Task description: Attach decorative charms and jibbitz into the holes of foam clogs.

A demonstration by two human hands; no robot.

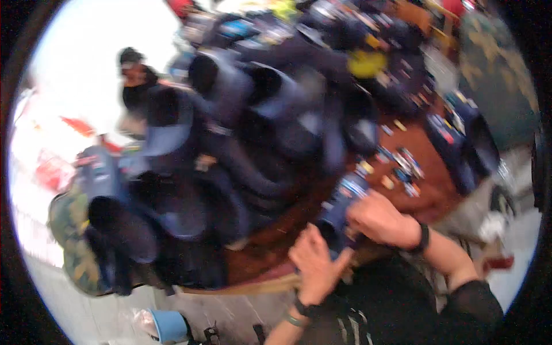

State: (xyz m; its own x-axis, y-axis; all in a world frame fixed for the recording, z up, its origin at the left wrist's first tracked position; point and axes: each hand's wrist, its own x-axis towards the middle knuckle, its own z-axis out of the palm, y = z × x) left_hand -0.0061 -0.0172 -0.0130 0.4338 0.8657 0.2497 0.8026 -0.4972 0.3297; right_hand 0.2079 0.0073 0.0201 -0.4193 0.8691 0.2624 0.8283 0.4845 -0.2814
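Head view, the only one, motion-blurred: navy shoe (345, 201) sits at the near edge of the brown worktop (443, 187), between the two hands; long axis runs slantwise, dark foot opening at the lower left toward the person, other end at the upper right, away from the body. Left hand (315, 265) is nearer the opening: shoe lies up and right of it, grip part open, fingers and thumb spread to either side of the opening end; looks like steadying, but firm hold can't be told. Right hand (376, 219) is at the shoe's right flank, nearer the far end: shoe lies to its left, grip curled nearly closed, fingertips hidden, can't tell what they pinch. Small multicoloured pieces (408, 167) lie scattered just beyond the right hand, piled navy shoes (172, 213) to the left, another navy shoe pair (467, 144) farther right, apart from both hands
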